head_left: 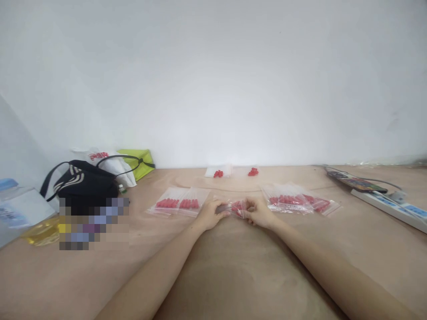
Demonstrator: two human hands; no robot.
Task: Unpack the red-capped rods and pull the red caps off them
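Observation:
A clear zip bag (238,207) with red pieces inside lies between my two hands in the middle of the table. My left hand (212,214) pinches its left end between thumb and fingers. At the right end my right hand (259,213) grips the same bag near the red pieces. Just left of my hands are several flat clear bags (178,200) with red capsule-shaped pieces in rows. More such bags (290,198) overlap in a pile to the right. Farther back, near the wall, two bags hold small clusters of red pieces (218,174) (253,171).
At the left stand a black bag (88,184) with straps, a white plastic bag (122,169), a lime-green bag (142,162) and a bottle of yellow liquid (45,232). A phone (362,181) and a white power strip (390,208) with cables lie at the right. A wall rises behind the table.

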